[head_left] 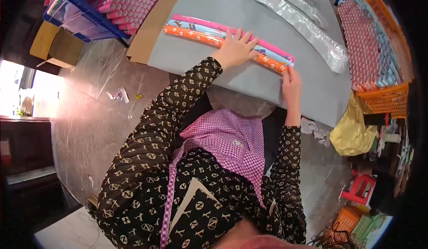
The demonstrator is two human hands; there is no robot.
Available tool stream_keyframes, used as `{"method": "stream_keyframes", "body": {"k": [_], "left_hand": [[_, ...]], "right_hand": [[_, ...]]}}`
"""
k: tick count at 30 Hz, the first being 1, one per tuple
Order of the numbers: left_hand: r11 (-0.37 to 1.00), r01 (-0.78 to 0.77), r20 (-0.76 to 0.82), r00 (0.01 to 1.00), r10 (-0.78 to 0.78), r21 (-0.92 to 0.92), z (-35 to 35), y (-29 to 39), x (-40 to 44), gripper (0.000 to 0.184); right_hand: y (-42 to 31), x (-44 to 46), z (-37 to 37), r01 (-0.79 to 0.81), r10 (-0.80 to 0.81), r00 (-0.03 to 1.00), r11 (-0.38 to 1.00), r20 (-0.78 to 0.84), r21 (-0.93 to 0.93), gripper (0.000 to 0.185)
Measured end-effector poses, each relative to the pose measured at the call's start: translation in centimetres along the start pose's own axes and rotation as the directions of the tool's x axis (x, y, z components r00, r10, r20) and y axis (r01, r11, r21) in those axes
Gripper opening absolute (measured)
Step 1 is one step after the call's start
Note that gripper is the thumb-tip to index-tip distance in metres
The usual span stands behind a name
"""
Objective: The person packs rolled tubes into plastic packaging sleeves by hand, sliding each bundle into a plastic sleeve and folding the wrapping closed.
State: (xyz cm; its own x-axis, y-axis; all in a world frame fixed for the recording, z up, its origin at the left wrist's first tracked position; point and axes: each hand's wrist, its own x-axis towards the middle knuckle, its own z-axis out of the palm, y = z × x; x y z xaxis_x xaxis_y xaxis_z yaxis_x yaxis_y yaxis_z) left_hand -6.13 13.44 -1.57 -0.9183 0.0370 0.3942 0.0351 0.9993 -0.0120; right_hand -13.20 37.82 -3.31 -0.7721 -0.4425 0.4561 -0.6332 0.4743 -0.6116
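Note:
Three long rolls lie side by side on the grey table (214, 77): a pink one (200, 22), a light blue one (207, 30) and an orange patterned one (194, 34) nearest my body. Across the middle of the rolls rests my left hand (236, 50), palm down with its fingers spread. My right hand (292, 84) is at the right end of the orange roll, fingers closed round that end. Clear plastic sleeves (307, 28) lie beyond the rolls, towards the table's right side.
A blue crate (84, 10) of pink rolls (138, 2) stands at the upper left beside a cardboard edge (154, 22). Orange baskets (385, 100) with more rolls (363, 44) are at the right, above a yellow bag (352, 131). A red stool (359, 189) stands lower right.

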Motion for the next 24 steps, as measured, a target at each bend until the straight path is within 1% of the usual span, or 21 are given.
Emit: {"method": "stream_keyframes", "body": {"k": [1, 2, 3, 5, 6, 7, 8, 9, 11, 12, 14, 15, 17, 18, 20, 21, 22, 24], "left_hand": [[0.998, -0.004, -0.094, 0.996, 0.009, 0.056, 0.2, 0.3, 0.0, 0.054], [0.998, 0.000, -0.103, 0.995, 0.006, 0.058, -0.2, 0.2, -0.1, 0.054], [1.000, 0.014, -0.048, 0.999, -0.013, 0.027, -0.6, 0.2, -0.1, 0.054], [0.999, 0.036, 0.063, 0.997, -0.033, -0.040, -1.3, 0.4, 0.2, 0.054], [0.999, 0.026, 0.051, 0.998, -0.024, -0.042, -1.6, 0.1, 0.2, 0.054], [0.998, 0.002, 0.085, 0.996, 0.003, -0.059, -1.9, -0.6, -0.1, 0.055], [0.997, -0.024, 0.119, 0.992, 0.032, -0.075, -2.3, -1.3, -0.4, 0.055], [0.996, -0.038, 0.112, 0.993, 0.047, -0.077, -2.5, -1.9, -0.9, 0.055], [0.997, -0.040, 0.112, 0.993, 0.032, 0.072, -3.1, -3.3, -2.5, 0.058], [0.996, -0.061, 0.115, 0.992, 0.052, 0.070, -3.5, -4.1, -3.3, 0.058], [0.993, -0.020, 0.178, 0.984, -0.001, 0.112, -4.3, -5.7, -4.7, 0.061], [0.993, -0.038, 0.181, 0.983, 0.017, 0.110, -4.5, -6.3, -5.3, 0.061], [0.986, 0.014, 0.202, 0.978, -0.048, 0.169, -4.8, -7.3, -6.3, 0.062], [0.986, 0.005, 0.206, 0.978, -0.040, 0.168, -4.9, -7.5, -6.4, 0.062], [0.976, 0.125, 0.214, 0.963, -0.163, 0.181, -5.0, -8.1, -6.6, 0.062], [0.967, 0.122, 0.175, 0.971, -0.163, 0.224, -4.6, -8.7, -6.7, 0.063], [0.965, 0.124, 0.175, 0.970, -0.167, 0.230, -4.4, -9.2, -6.7, 0.063], [0.952, 0.177, 0.109, 0.972, -0.210, 0.249, -4.4, -9.8, -6.7, 0.063]], "right_hand": [[0.2, 0.2, 0.1, 0.010, -0.010, 1.000, 1.000, 0.002, -0.002, 0.031], [-0.3, 0.4, 0.2, -0.007, 0.011, 0.999, 0.994, 0.039, -0.112, 0.032], [-0.9, 0.9, 0.1, -0.022, 0.038, 0.997, 0.975, 0.064, -0.223, 0.033], [-0.8, 1.7, 0.4, -0.012, 0.024, 0.999, 0.969, 0.046, -0.247, 0.032], [-0.5, 2.0, 0.4, -0.007, 0.018, 0.999, 0.964, 0.040, -0.265, 0.031], [-0.2, 2.5, 0.3, -0.007, 0.030, 0.996, 0.962, 0.081, -0.273, 0.032], [-0.3, 3.0, 0.2, -0.010, 0.030, 0.997, 0.960, 0.066, -0.280, 0.032], [-0.5, 3.4, 0.2, 0.024, 0.004, 0.995, 0.963, 0.103, -0.270, 0.032], [-0.1, 4.5, 0.9, 0.067, -0.028, 0.989, 0.960, 0.144, -0.273, 0.032], [-0.1, 5.2, 1.3, 0.048, -0.013, 0.992, 0.960, 0.129, -0.277, 0.032], [-0.3, 6.6, 2.4, 0.081, -0.036, 0.981, 0.970, 0.192, -0.230, 0.033], [-0.2, 7.3, 3.0, 0.065, -0.022, 0.983, 0.970, 0.180, -0.233, 0.033], [-0.3, 8.8, 4.7, 0.112, -0.060, 0.964, 0.975, 0.260, -0.191, 0.034], [-0.3, 9.6, 5.7, 0.103, -0.052, 0.965, 0.976, 0.255, -0.191, 0.034], [-1.4, 10.9, 7.6, 0.138, -0.105, 0.973, 0.978, 0.206, -0.156, 0.030], [-2.4, 11.7, 7.4, 0.045, -0.007, 0.953, 0.992, 0.302, -0.118, 0.034], [-2.7, 12.3, 7.9, 0.047, -0.011, 0.953, 0.993, 0.302, -0.112, 0.034], [-2.1, 13.5, 9.9, 0.013, -0.004, 0.978, 0.999, 0.211, -0.044, 0.040]]}}
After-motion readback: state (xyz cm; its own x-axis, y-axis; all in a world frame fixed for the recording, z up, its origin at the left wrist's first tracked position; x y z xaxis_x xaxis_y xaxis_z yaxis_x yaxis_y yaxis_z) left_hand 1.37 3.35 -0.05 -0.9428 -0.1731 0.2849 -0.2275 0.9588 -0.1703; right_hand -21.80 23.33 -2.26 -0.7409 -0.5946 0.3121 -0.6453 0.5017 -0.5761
